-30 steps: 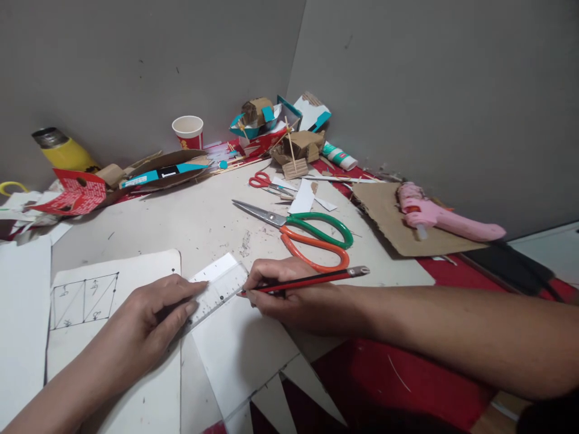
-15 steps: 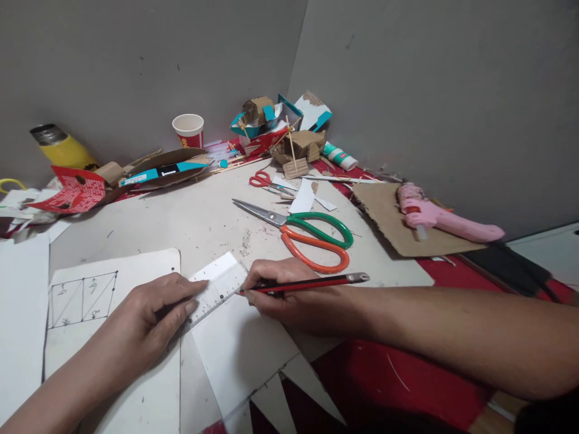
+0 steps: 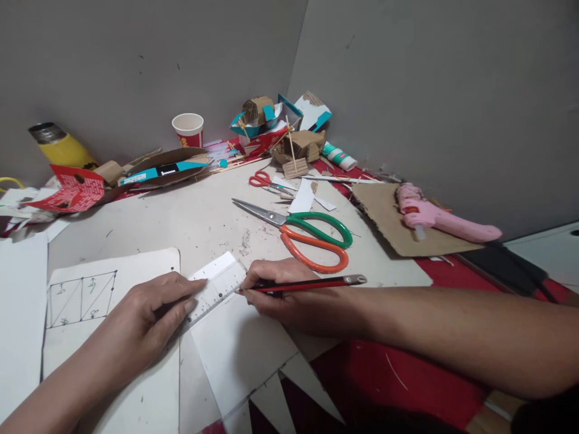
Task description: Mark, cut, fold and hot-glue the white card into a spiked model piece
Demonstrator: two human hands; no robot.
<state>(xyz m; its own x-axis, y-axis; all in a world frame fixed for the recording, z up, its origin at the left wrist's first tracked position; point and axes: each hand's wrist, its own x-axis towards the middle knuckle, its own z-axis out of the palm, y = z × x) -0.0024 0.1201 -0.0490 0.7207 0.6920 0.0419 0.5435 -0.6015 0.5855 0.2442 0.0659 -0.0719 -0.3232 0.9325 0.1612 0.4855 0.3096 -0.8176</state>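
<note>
1. Pencil (image 3: 312, 283) has tilted slightly flatter, its tip at the ruler (image 3: 216, 294).
2. Right hand (image 3: 283, 306): fingers pinching the pencil, beside the ruler.
3. Left hand (image 3: 151, 310): fingers parted, resting on the ruler.

Two plain grey walls, the left wall (image 3: 113, 54) and the right wall (image 3: 429, 90), are joined in a corner (image 3: 298, 48) behind the table. Small dark marks are seen on the left one. The red tabletop (image 3: 407, 367) is partly covered by a pale board (image 3: 199, 220). The walls are lit softly, rather dimly.
</note>
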